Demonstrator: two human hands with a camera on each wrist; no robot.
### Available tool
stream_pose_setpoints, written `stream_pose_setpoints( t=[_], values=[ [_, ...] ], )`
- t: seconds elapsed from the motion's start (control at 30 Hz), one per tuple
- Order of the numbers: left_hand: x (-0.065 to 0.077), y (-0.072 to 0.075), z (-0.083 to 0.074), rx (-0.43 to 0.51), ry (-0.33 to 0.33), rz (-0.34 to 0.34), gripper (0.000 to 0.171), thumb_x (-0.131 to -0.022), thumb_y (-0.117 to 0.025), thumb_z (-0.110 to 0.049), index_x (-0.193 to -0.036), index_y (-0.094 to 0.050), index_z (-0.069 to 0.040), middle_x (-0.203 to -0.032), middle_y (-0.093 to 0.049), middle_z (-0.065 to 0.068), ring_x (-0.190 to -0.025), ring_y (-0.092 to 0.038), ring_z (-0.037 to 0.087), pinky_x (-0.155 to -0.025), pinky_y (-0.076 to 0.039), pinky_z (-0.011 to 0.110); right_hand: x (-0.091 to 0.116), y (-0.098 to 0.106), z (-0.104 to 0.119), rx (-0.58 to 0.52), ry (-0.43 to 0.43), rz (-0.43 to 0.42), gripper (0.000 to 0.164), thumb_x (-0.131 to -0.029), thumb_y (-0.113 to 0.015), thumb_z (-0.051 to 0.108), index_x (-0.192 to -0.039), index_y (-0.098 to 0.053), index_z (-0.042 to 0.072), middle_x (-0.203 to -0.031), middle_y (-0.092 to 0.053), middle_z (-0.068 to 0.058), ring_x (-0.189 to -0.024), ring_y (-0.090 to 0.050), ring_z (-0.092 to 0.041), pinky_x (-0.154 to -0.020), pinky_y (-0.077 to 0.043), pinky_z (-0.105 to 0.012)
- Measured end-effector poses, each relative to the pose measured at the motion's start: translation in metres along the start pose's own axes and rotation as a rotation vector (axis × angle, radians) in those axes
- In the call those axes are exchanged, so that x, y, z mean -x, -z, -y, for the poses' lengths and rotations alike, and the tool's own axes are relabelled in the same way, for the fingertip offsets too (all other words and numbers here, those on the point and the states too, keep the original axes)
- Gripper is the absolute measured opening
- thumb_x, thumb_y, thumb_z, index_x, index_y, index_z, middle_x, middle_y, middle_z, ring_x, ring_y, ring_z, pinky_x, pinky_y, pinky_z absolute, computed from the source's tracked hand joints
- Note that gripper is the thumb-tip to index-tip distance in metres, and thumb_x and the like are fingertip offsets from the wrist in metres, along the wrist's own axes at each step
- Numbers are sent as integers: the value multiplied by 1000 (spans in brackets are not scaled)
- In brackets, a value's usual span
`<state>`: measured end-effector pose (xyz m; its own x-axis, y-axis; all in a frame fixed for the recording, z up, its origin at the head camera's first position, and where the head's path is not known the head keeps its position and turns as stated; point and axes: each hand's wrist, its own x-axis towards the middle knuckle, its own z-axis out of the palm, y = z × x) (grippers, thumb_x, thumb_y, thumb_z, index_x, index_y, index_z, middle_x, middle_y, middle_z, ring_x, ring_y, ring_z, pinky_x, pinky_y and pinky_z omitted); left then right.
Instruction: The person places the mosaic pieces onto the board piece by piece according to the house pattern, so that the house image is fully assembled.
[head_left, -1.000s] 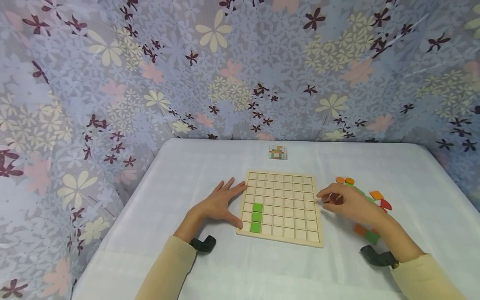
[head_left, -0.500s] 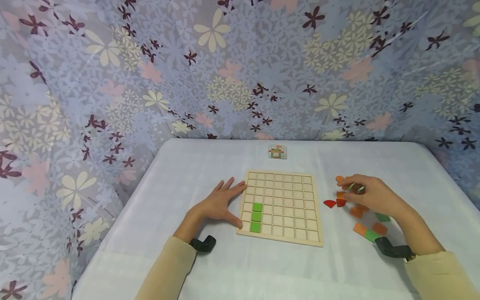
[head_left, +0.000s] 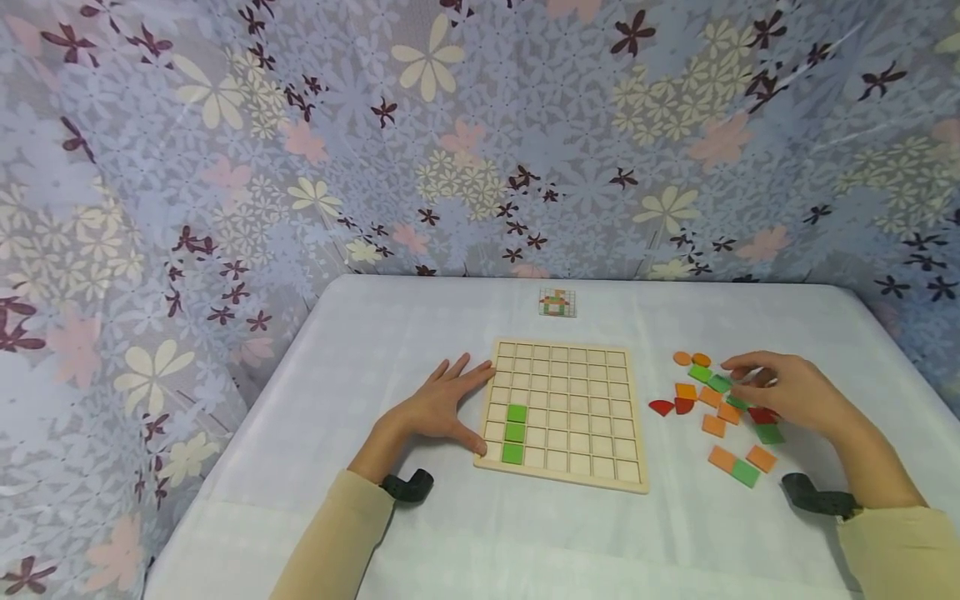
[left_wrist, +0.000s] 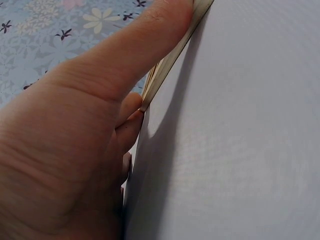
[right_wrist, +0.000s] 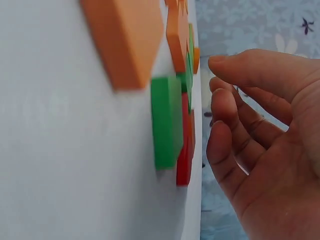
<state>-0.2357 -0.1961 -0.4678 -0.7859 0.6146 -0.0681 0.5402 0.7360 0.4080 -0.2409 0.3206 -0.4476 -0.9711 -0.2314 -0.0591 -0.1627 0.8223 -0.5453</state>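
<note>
A wooden grid board (head_left: 558,446) lies on the table, with three green squares (head_left: 514,432) in one column at its lower left. My left hand (head_left: 437,408) spreads along the board's left edge, thumb at the near corner and fingertips at the upper side. The left wrist view shows the thumb (left_wrist: 145,40) against the board's rim (left_wrist: 167,65). My right hand (head_left: 787,392) hovers at the right of the loose pieces, fingers loosely bent. In the right wrist view nothing sits between its fingers (right_wrist: 225,145). Below it are a green piece (right_wrist: 167,122) and red pieces (head_left: 762,415), partly hidden.
Right of the board lie orange squares (head_left: 714,426), orange discs (head_left: 682,358), red quarter-rounds (head_left: 661,407) and several green pieces (head_left: 701,373). A small pattern card (head_left: 557,302) lies behind the board. A flowered curtain (head_left: 480,142) hangs behind the white-covered table (head_left: 375,333).
My right hand has moved right, from the board's right edge across the loose pieces. Red, orange and green pieces it covered now show. The left hand and board stay put.
</note>
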Motion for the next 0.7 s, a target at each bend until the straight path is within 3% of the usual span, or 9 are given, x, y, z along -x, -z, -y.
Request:
stream_pose_setpoints(
  t=[0.47,0.7],
  values=[
    [0,-1,1,-4,10,6,124,-56,-71,-79,-155,-21,-24,-159,-13,-11,-146,3,24,-115,4,43,4,5,-24,38,-63,-65,53,-85,-73,33,-124,-60,0,-113,-59,-22,-84,-52,-30,-57,-44,-29],
    [0,0,0,3,10,8,124,-56,-70,-80,-155,-21,-24,-159,-13,-11,-146,2,24,-115,4,43,6,3,-29,28,-73,-28,56,-87,-70,40,-125,-59,1,-116,-55,-21,-83,-48,-27,-60,-40,-30]
  ],
)
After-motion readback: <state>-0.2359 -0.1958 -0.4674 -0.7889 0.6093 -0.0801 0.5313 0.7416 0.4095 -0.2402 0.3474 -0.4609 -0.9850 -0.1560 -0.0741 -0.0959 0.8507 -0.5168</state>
